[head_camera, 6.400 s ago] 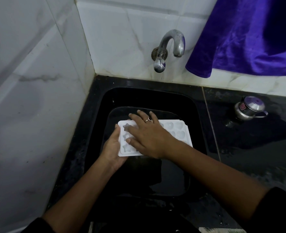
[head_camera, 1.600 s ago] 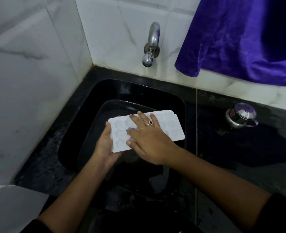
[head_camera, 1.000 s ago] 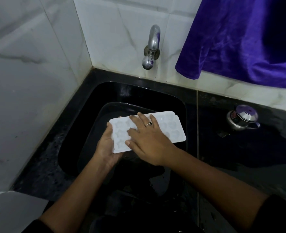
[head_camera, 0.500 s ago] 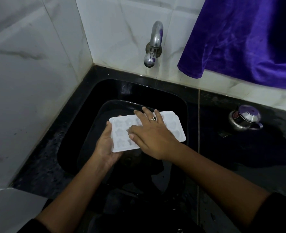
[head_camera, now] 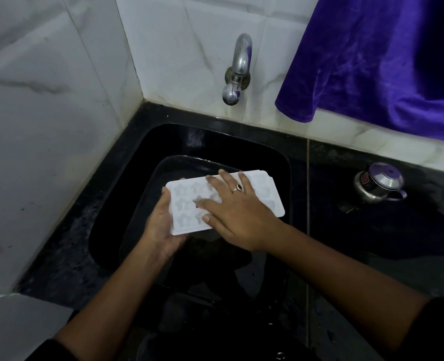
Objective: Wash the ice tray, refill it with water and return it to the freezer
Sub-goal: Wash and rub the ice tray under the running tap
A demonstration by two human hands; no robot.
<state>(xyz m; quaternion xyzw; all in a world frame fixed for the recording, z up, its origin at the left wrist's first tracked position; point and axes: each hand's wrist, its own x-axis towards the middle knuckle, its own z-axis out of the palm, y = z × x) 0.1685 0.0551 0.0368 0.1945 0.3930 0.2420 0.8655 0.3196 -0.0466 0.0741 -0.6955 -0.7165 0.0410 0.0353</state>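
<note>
A white ice tray (head_camera: 269, 192) with star-shaped and rounded cells is held level over the black sink (head_camera: 163, 142). My left hand (head_camera: 161, 225) grips the tray's left end from below and the side. Flat on top of the tray lies my right hand (head_camera: 234, 212), fingers spread across the cells, a ring on one finger. The chrome tap (head_camera: 238, 71) juts from the tiled wall above the sink; no water runs from it.
A purple cloth (head_camera: 380, 61) hangs over the wall at upper right. A small steel lidded pot (head_camera: 378, 182) stands on the black counter right of the sink. White marble-look tiles close off the left and back.
My right hand has slid back and forth over the tray's cells. The tray has stayed over the sink, tilting slightly. The tap spout has turned from sideways to pointing forward since the earliest frame.
</note>
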